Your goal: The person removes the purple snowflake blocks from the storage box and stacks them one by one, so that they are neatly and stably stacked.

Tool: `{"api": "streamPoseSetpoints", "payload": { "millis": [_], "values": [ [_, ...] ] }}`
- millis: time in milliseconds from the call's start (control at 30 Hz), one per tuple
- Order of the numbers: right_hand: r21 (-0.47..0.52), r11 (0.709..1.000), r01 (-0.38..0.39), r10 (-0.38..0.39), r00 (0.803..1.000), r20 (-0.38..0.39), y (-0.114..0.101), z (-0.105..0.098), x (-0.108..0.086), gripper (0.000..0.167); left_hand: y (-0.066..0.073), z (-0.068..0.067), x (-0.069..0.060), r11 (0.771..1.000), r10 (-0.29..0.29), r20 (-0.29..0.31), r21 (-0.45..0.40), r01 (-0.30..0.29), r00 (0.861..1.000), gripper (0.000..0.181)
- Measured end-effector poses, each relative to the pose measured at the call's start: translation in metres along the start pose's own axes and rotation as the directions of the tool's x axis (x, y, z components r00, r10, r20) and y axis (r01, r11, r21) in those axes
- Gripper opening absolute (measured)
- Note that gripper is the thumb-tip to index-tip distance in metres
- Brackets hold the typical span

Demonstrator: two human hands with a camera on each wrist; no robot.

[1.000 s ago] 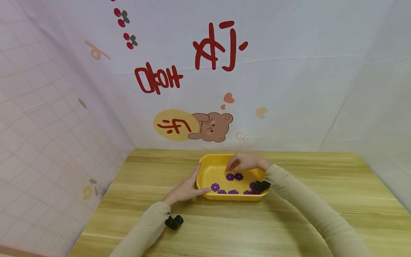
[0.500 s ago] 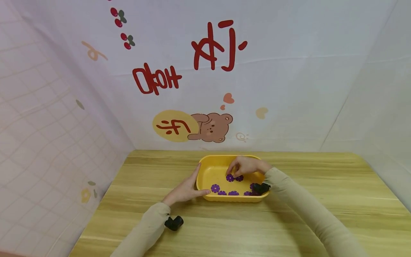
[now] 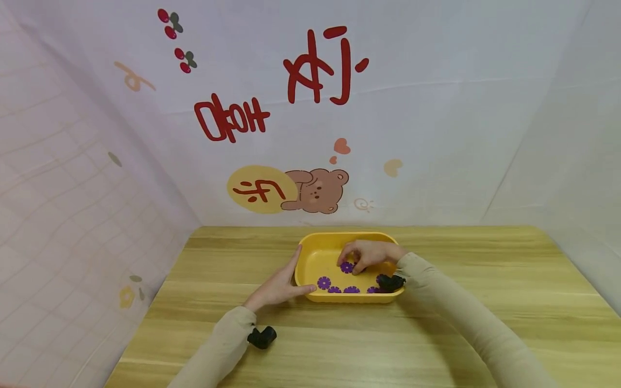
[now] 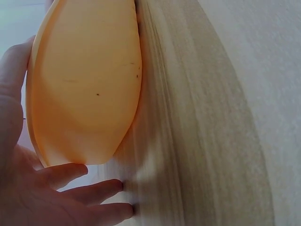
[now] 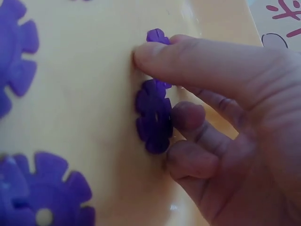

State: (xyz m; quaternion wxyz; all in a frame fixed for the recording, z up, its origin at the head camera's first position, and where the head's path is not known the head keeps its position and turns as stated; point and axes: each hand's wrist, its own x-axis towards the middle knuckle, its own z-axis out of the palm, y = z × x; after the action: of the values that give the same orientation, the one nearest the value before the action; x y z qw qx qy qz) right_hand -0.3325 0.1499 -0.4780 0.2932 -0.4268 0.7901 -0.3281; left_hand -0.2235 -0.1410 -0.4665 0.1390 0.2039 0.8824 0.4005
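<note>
A yellow plastic tub [image 3: 315, 258] stands near the table's far edge with several purple snowflake discs in it. My left hand [image 3: 274, 288] steadies its left end, thumb at the front rim; in the left wrist view the other fingers [image 4: 94, 190] lie straight and spread by the outer wall. Inside the tub, my right hand [image 3: 371, 253] has thumb and fingers curled round a purple snowflake disc [image 5: 155, 117] on the floor. The thumb [image 5: 178, 56] partly covers a second snowflake disc [image 5: 157, 35] beside it. Whether that one is gripped too, I cannot tell.
More purple snowflake discs [image 3: 324, 283] lie along the tub's front side, some overlapping at the right under the black wrist camera [image 3: 390, 283]. The wooden table [image 3: 339, 345] meets a printed cloth wall [image 3: 436, 161] at the back and another cloth on the left.
My right hand has moved down into the tub, its fingers closing round the two middle discs. The left hand keeps its place on the tub. The head view has shifted slightly.
</note>
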Motion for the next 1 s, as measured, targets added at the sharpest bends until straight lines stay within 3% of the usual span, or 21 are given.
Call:
{"api": "streamPoseSetpoints", "payload": {
  "millis": [300,633,1000],
  "values": [
    [0.021,0.999,0.032,-0.031,0.999,-0.029,0.006,0.002,0.003,0.033,0.000,-0.002,0.000,1.000,-0.001,-0.011,-0.003,0.001,1.000,0.105],
    [0.097,0.994,-0.041,0.043,0.999,-0.027,-0.001,0.004,0.001,0.031,0.001,-0.001,-0.001,0.999,0.014,-0.006,-0.029,-0.014,1.000,0.106],
    [0.112,0.990,-0.087,0.093,0.994,-0.049,-0.005,0.005,0.000,0.029,-0.002,-0.001,0.001,0.999,0.015,-0.016,-0.030,-0.015,1.000,0.105]
  ]
}}
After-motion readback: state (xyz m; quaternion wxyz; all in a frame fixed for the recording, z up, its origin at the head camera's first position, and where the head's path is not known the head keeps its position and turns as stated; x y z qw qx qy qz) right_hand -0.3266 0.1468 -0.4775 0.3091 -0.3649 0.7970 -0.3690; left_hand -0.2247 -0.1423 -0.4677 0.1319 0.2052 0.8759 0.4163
